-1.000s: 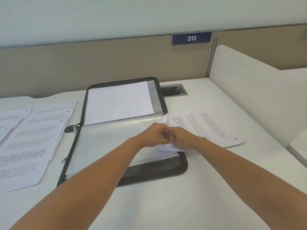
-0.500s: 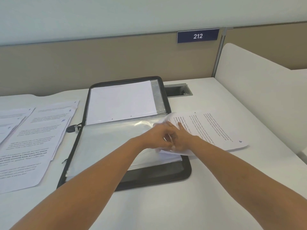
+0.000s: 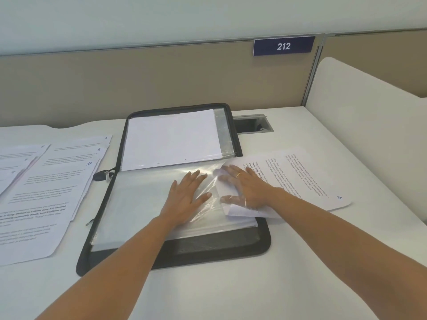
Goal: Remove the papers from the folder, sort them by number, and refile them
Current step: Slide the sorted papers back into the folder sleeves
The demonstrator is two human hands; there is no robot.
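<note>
A black zip folder (image 3: 231, 248) is lying open on the white desk (image 3: 231, 292), its spine running left to right. In the far half a blank white sheet (image 3: 171, 142) is sitting inside a plastic pocket. A clear sleeve (image 3: 138, 204) is covering the near half, catching glare across the middle.

The left hand (image 3: 184, 199) is pressing flat on top of this sleeve, near its right part. Its fingers are straight and slightly spread, pointing away from the person, and are gripping nothing.

The right hand (image 3: 248, 189) is lying just beside it to the right, palm down and fingers fanned wide, also gripping nothing. It is resting on a printed paper (image 3: 312, 176) marked with a handwritten 4 at its near right corner. The thumb and fingertips are showing through a film of plastic, so the hand appears to be reaching into the mouth of the sleeve. A ring (image 3: 238, 174) is showing on one finger.

The left edge of this paper is sitting at the right edge of the sleeve, over the folder. Most of the paper is hanging out to the right and lying on the desk.

Well to the left of the folder, more printed papers (image 3: 46, 188) are lying overlapped on the desk, with the handwritten numbers 8 and 10 showing at their corners. A zip pull (image 3: 104, 176) is sticking out from the left end of the folder's spine.

Just beyond the far right corner of the folder, a cable opening (image 3: 251, 124) is sitting in the desk. A blue sign (image 3: 283, 46) reading 212 is hanging on the far partition, and a white divider (image 3: 369, 125) is standing along the right side.
</note>
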